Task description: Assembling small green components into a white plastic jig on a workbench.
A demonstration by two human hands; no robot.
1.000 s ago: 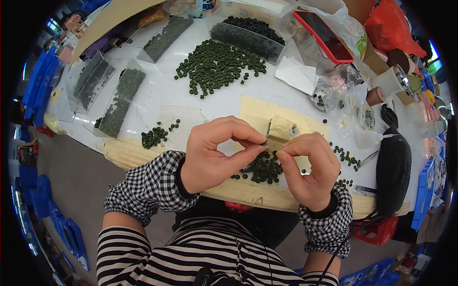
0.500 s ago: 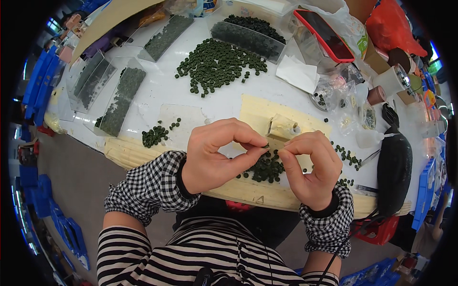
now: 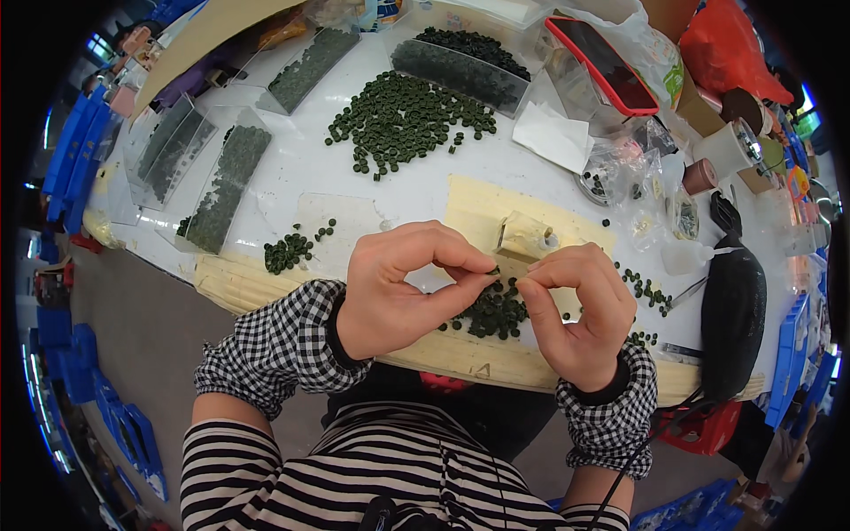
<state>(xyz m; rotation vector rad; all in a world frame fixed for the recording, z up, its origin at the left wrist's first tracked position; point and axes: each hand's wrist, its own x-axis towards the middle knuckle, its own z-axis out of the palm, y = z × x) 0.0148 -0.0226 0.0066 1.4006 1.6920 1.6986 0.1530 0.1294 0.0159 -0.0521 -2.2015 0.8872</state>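
My left hand (image 3: 398,279) pinches a small dark green round piece (image 3: 494,271) between thumb and forefinger. Facing it a short way to the right, my right hand (image 3: 584,301) is closed in a pinch; whatever is between its fingertips is too small to make out. Below and between both hands lies a pile of dark green pieces (image 3: 496,314) on the front of the table. Just beyond the fingertips stands a small block wrapped in cream tape (image 3: 527,234), on a cream-coloured sheet (image 3: 474,199).
A wide heap of green pieces (image 3: 398,119) lies farther back, before a clear box (image 3: 460,75). Clear trays (image 3: 221,186) of pieces stand at left. At right are a red-cased phone (image 3: 611,71), a folded white tissue (image 3: 553,135), plastic bags, and a black pouch (image 3: 733,319).
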